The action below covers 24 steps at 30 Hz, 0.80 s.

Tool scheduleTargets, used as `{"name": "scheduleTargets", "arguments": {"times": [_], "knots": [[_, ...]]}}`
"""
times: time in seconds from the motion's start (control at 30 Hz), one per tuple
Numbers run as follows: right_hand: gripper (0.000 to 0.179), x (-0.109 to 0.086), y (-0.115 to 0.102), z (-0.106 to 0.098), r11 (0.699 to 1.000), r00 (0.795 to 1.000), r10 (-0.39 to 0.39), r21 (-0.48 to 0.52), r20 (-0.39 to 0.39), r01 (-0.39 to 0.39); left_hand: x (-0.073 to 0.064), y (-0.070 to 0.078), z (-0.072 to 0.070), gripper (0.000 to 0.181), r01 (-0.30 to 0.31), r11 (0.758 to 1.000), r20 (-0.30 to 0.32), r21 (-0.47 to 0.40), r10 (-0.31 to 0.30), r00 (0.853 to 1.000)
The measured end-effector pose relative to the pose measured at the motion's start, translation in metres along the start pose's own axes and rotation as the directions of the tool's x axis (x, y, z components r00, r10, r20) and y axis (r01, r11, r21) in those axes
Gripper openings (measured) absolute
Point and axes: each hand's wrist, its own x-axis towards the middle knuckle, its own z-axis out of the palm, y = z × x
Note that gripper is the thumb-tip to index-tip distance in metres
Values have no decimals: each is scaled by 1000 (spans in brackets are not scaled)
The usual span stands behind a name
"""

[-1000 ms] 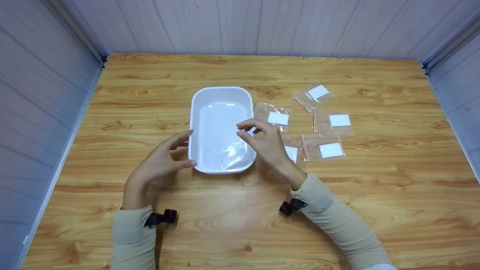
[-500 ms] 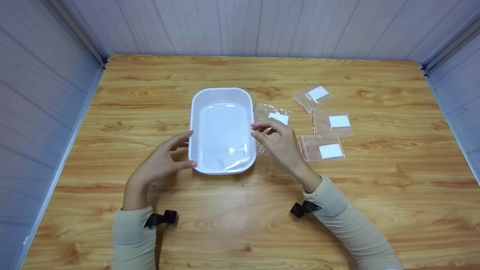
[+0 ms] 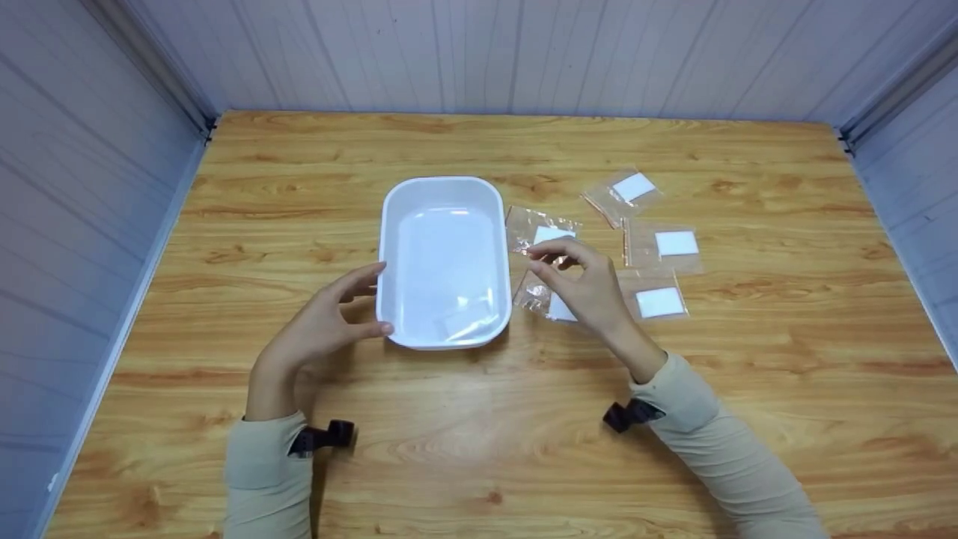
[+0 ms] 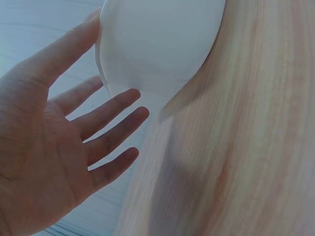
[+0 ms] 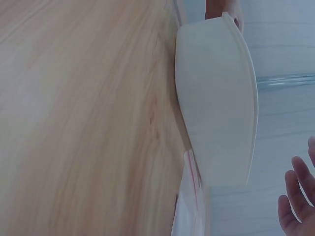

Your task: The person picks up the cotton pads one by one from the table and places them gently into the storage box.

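A white rectangular tub (image 3: 441,247) stands on the wooden table. Against its left side, in the head view, rest the fingertips and thumb of my left hand (image 3: 318,314). The left wrist view has that hand's fingers (image 4: 110,118) mostly straight, thumb at the rim. Inside the tub's near end lies a clear zip bag (image 3: 470,320), partly lost in glare. To the tub's right my right hand (image 3: 587,288) hovers with nothing between thumb and fingers. It covers part of a zip bag (image 3: 534,293) with a white card in it. Another such bag (image 3: 535,221) lies just beyond.
Several more clear zip bags with white cards lie farther right, among them a far one (image 3: 634,186), a middle one (image 3: 676,242) and a nearer one (image 3: 660,302). Panelled walls (image 3: 479,52) enclose the table at the back and both sides.
My right hand has moved from over the tub to the right, above the bags beside it. The bag in the tub has settled flatter. My left hand stays at the tub's side.
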Motion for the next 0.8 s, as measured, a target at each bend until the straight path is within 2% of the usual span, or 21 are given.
{"name": "scheduleTargets", "arguments": {"times": [0.27,0.8], "knots": [[18,-2,9,-17,998,1000,23,-57,11,-23,1,-2,0,86,-17,1000,-3,-6,17,1000],[19,-6,28,-52,992,993,61,-115,100,-50,0,1,0,87,19,1000,10,-6,-19,1000]]}}
